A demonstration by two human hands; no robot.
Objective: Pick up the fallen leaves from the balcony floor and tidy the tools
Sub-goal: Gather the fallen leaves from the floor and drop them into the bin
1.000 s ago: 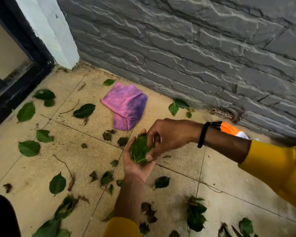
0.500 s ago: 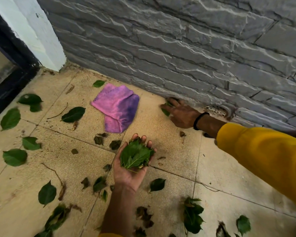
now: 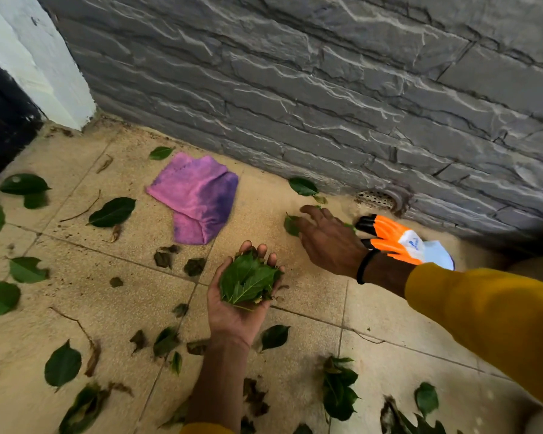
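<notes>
Cupping a pile of leaves (image 3: 247, 281), the left hand (image 3: 239, 296) waits palm up, fingers curled round them, at the floor's middle. The right hand (image 3: 328, 238), which half a second ago lay flat by the wall, has pulled back toward the pile with a leaf (image 3: 290, 225) at its fingertips; whether it pinches that leaf I cannot tell. One more seems about to join the handful. Another leaf (image 3: 303, 186) lies at one o'clock by the wall. No bin or bag shows, only the palm. Many leaves remain. A glove (image 3: 402, 241) lies at three o'clock, a cloth (image 3: 198, 195) at eleven.
</notes>
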